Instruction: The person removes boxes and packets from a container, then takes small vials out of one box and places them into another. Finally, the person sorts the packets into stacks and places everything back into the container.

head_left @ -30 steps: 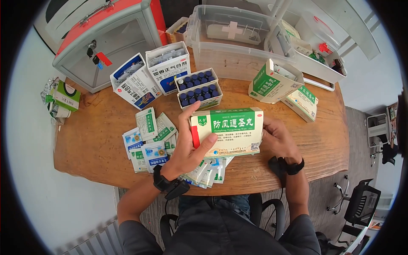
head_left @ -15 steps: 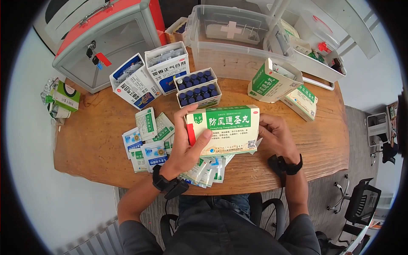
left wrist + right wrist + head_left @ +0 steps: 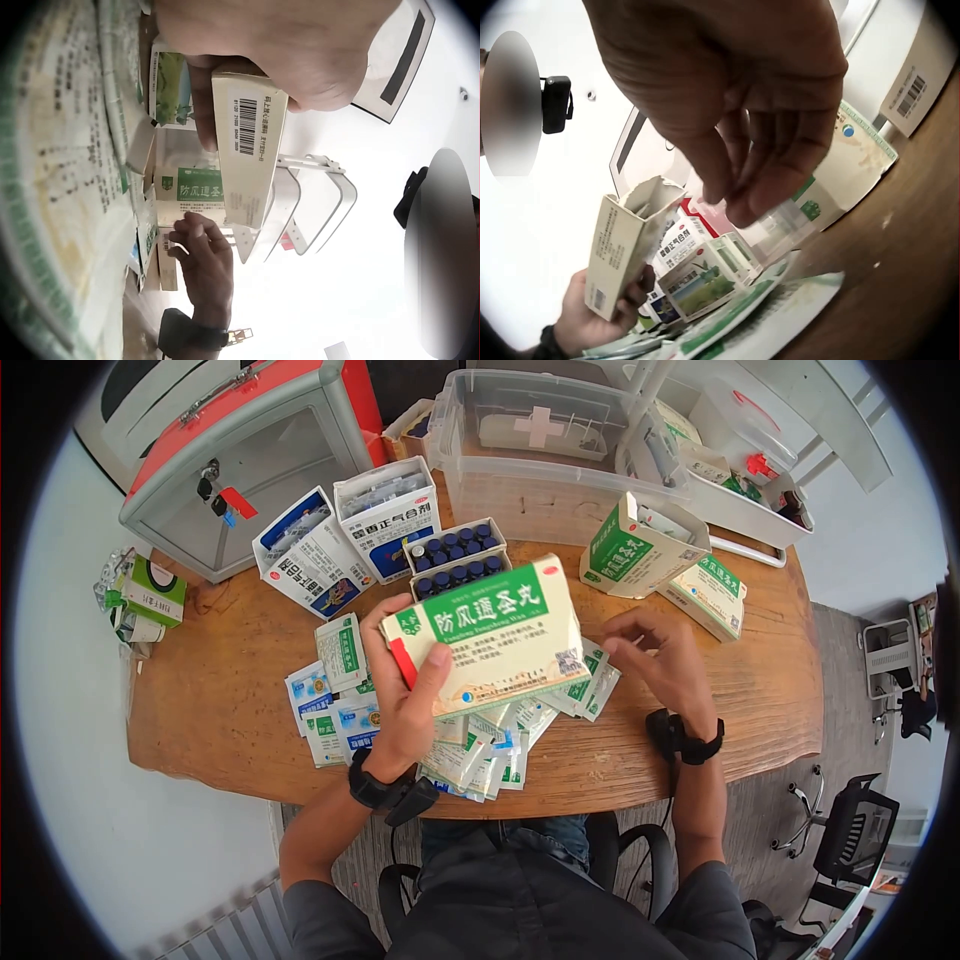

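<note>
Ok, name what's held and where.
Left hand: cream-and-green cardboard box, by its left end, thumb on the front. Right hand: nothing.

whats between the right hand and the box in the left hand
In the head view, green-and-white sachets lie on the table in the gap between the right hand and the box in the left hand, with bare wood above them.

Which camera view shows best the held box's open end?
The right wrist view: the box turns its open end towards that camera. The head view shows its printed front; the left wrist view, a narrow barcoded side.
</note>
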Motion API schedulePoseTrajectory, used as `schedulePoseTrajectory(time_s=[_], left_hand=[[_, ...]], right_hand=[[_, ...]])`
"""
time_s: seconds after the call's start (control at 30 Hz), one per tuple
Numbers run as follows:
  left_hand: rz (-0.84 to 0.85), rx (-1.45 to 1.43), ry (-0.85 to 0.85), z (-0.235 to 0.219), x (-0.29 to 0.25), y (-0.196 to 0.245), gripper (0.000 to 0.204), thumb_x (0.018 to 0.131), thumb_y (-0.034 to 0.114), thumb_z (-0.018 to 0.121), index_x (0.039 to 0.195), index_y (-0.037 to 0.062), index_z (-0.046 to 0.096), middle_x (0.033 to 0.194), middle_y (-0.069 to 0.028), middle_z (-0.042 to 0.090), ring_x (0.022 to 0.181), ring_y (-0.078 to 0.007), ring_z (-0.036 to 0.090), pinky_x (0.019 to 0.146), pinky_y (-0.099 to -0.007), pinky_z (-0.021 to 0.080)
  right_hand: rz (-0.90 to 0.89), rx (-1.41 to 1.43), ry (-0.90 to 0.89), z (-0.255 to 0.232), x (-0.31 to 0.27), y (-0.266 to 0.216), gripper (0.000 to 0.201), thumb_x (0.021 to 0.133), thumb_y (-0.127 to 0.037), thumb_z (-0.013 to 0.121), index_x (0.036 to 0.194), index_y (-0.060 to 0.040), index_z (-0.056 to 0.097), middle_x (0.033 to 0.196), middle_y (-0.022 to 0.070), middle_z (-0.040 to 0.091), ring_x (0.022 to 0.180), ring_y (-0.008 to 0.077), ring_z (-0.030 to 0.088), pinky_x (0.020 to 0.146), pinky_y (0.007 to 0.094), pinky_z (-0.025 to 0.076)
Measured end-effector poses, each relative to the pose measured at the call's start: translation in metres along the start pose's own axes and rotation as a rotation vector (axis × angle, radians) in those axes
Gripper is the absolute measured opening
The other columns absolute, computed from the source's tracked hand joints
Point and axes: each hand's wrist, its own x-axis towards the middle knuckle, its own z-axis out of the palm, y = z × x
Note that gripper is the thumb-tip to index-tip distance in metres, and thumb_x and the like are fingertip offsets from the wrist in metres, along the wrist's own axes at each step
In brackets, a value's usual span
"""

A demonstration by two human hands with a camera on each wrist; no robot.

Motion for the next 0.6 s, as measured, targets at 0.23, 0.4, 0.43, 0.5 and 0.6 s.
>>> schedulePoseTrajectory(time_s=[0.23,0.4,0.43,0.5,0.6], left_hand=[[-0.022,0.014,0.004,0.002,0.000,0.001,0.057,0.107,0.018,0.056,0.156,0.0065,0.031,0.133,-0.0108,0.055,0.121,-0.0145,0.055,0.107,-0.0306,0.044],[-0.009,0.030,0.003,0.003,0.000,0.000,0.057,0.106,0.018,0.056,0.156,0.0068,0.031,0.134,-0.0108,0.054,0.121,-0.0146,0.055,0.107,-0.0305,0.044],[-0.011,0.026,0.011,0.003,0.000,0.000,0.057,0.106,0.018,0.056,0.156,0.0069,0.032,0.134,-0.0108,0.054,0.121,-0.0146,0.055,0.107,-0.0305,0.044],[-0.010,0.021,0.021,0.002,0.000,-0.001,0.057,0.106,0.017,0.056,0.156,0.0069,0.032,0.135,-0.0110,0.054,0.122,-0.0149,0.055,0.107,-0.0307,0.044],[0.000,0.001,0.055,0.000,0.001,-0.002,0.056,0.106,0.017,0.058,0.155,0.0067,0.032,0.134,-0.0113,0.055,0.120,-0.0147,0.055,0.106,-0.0310,0.045]], right_hand=[[-0.270,-0.539,-0.101,0.019,-0.008,-0.009,0.056,0.079,-0.018,0.089,0.127,0.0014,0.069,0.114,0.0201,0.071,0.108,0.0420,0.067,0.094,0.0461,0.055],[-0.247,-0.399,-0.104,0.012,-0.006,-0.001,0.052,0.079,-0.018,0.089,0.123,0.0018,0.069,0.115,0.0222,0.071,0.107,0.0431,0.068,0.093,0.0481,0.054],[-0.196,-0.392,-0.121,0.006,-0.005,-0.004,0.049,0.081,-0.017,0.088,0.122,0.0022,0.069,0.113,0.0224,0.072,0.104,0.0426,0.069,0.091,0.0466,0.055],[-0.144,-0.387,-0.135,-0.002,-0.006,-0.012,0.046,0.082,-0.016,0.087,0.120,0.0025,0.069,0.110,0.0226,0.073,0.101,0.0421,0.070,0.090,0.0451,0.055],[-0.109,-0.287,-0.072,-0.008,-0.007,-0.015,0.040,0.086,-0.013,0.084,0.120,0.0024,0.070,0.105,0.0207,0.075,0.096,0.0393,0.072,0.087,0.0416,0.056]])
